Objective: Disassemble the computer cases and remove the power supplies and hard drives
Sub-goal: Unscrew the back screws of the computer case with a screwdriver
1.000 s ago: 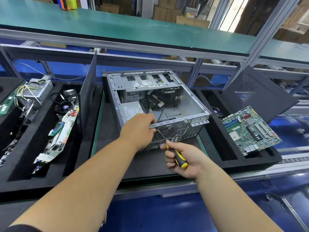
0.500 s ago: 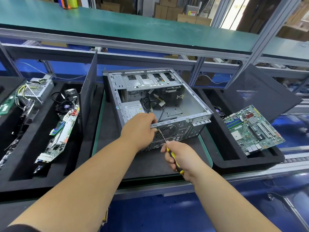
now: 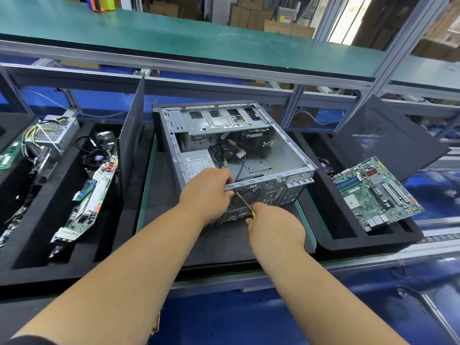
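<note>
An open grey computer case [image 3: 281, 155] lies on its side on a black mat, its rear panel facing me. Inside at the near left sits the power supply [image 3: 196, 164] with a white label, loose cables beside it. My left hand [image 3: 207, 192] grips the top rear edge of the case. My right hand [image 3: 275, 226] holds a yellow-and-black screwdriver [image 3: 245, 204], whose tip meets the rear panel near the fan grille, right by my left fingers. The handle is mostly hidden in my fist.
A removed power supply [image 3: 53, 131], a fan and a board [image 3: 92, 197] lie in the black foam tray on the left. A side panel [image 3: 132, 138] stands upright beside the case. On the right, a motherboard [image 3: 375, 192] rests in another tray under a leaning panel [image 3: 388, 138].
My right hand has rolled over the screwdriver handle, hiding most of the yellow grip, and moved slightly closer to the case. My left hand keeps its hold on the case edge.
</note>
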### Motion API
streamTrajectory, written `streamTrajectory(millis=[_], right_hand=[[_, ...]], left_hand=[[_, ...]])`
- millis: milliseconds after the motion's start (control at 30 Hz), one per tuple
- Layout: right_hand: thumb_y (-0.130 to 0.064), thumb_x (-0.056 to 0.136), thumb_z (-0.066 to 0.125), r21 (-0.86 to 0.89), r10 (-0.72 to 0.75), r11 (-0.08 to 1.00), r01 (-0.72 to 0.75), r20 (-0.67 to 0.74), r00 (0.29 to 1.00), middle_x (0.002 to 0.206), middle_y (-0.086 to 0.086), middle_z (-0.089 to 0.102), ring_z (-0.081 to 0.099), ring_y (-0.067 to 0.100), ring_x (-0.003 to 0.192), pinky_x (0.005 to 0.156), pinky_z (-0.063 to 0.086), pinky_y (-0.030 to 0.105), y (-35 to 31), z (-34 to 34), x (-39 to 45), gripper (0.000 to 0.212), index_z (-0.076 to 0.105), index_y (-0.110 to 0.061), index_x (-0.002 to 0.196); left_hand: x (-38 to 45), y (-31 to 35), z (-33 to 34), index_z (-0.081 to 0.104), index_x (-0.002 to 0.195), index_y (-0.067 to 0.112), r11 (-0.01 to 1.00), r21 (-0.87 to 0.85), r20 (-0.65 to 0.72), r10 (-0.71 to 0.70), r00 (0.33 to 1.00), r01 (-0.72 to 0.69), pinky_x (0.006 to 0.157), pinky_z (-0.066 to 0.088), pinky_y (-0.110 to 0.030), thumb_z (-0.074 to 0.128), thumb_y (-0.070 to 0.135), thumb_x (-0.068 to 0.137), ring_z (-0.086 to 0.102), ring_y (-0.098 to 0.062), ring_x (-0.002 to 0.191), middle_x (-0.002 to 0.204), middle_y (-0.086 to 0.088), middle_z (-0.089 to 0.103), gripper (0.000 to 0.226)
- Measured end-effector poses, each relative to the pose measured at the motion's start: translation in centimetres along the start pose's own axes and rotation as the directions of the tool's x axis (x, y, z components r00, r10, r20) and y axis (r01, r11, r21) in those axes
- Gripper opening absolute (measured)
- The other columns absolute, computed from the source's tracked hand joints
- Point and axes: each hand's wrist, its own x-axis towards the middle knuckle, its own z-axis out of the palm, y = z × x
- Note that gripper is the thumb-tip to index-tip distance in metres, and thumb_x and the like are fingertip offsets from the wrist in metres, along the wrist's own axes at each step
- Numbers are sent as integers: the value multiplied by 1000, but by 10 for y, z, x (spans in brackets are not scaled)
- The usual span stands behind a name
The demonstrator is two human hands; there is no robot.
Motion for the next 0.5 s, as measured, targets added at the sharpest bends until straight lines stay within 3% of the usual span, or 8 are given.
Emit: streamTrajectory(millis=[67,167,267,333,433,500], right_hand=[[-41,99,50,93,17,995,-18,19,1000,94,-2,61,59,26,94,66,38,31,4,1,0,15,54,-26,97],[-46,97,50,298,56,949,-103,162,985,78,-6,53,54,21,79,62,35,31,9,1,4,27,48,-24,81],[-31,95,52,597,93,751,-282,327,940,69,0,52,51,22,73,63,35,31,13,0,8,23,63,-17,80],[-27,97,52,701,110,589,-402,423,899,68,3,52,50,21,69,60,35,30,14,-1,7,24,69,-16,84],[-28,102,50,771,43,442,-458,492,870,68,4,47,46,14,52,49,37,24,20,2,4,25,67,-15,90],[-28,103,50,802,4,352,-483,515,857,68,4,46,46,12,46,44,38,22,24,4,2,24,67,-13,97]], left_hand=[[-1,0,0,53,101,31,1000,10,4,6,1000,-6,74,46,-34,62,33,90,50,-15,101,103,11,58,14],[-2,0,0,52,108,30,999,28,30,18,999,-19,75,43,-33,61,35,92,49,-15,106,110,9,57,20],[-4,-2,-2,50,120,27,998,-1,61,67,996,-67,88,37,-27,64,35,90,41,-14,120,124,8,52,34],[-10,-1,-9,49,128,23,985,-127,-12,117,993,-118,102,27,-18,65,27,89,33,-11,130,136,8,47,42],[-30,8,-16,57,118,27,935,-321,-236,74,969,-150,99,28,-7,62,21,89,46,-5,119,120,15,57,30],[-44,20,-12,62,98,31,872,-481,-219,-15,976,-94,85,42,-14,60,27,88,57,-5,96,97,17,65,11]])
